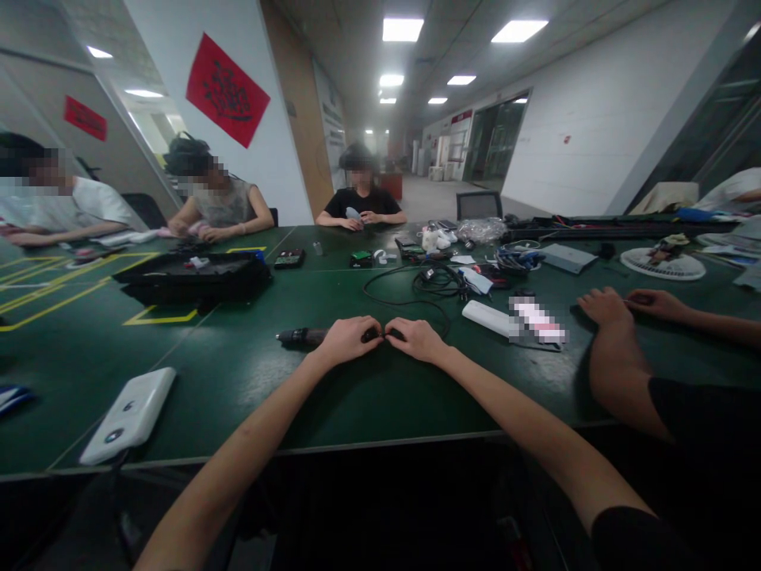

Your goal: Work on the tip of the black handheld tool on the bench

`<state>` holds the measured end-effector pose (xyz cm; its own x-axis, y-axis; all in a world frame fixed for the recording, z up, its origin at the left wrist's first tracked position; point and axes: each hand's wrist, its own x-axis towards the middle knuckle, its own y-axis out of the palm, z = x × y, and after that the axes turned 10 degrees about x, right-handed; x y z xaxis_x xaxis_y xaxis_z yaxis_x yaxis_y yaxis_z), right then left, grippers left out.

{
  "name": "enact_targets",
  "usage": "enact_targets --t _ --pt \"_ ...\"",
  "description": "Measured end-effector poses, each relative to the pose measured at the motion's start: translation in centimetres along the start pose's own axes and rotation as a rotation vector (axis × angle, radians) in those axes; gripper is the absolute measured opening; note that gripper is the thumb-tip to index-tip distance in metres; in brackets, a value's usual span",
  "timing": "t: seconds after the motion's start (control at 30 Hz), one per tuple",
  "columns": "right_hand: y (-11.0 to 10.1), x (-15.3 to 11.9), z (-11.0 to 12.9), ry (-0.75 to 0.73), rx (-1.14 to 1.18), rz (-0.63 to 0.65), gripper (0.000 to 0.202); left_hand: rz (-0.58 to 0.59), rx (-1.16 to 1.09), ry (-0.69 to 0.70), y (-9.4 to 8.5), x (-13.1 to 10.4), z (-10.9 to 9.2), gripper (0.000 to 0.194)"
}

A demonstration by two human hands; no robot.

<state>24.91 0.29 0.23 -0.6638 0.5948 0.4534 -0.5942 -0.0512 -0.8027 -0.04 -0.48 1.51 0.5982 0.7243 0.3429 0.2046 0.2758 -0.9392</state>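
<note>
The left hand (348, 341) is closed over a dark tool (303, 338), its pointed tip to the left, midway along the worktop (380, 404), set back from the near edge; the right hand (416, 339) bends its fingers just beside, and I cannot tell whether they grip anything. Beyond lies a black cable (437, 277); a white device (128, 416) is near the left near corner, a black tray (196, 274) toward the far edge at left
</note>
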Motion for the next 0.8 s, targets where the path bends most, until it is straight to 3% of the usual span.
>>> enact_targets --t 0.8 --pt "0.24 -0.06 -0.29 -0.007 -0.007 -0.016 0.017 -0.01 0.012 -0.005 0.21 -0.01 -0.16 0.021"
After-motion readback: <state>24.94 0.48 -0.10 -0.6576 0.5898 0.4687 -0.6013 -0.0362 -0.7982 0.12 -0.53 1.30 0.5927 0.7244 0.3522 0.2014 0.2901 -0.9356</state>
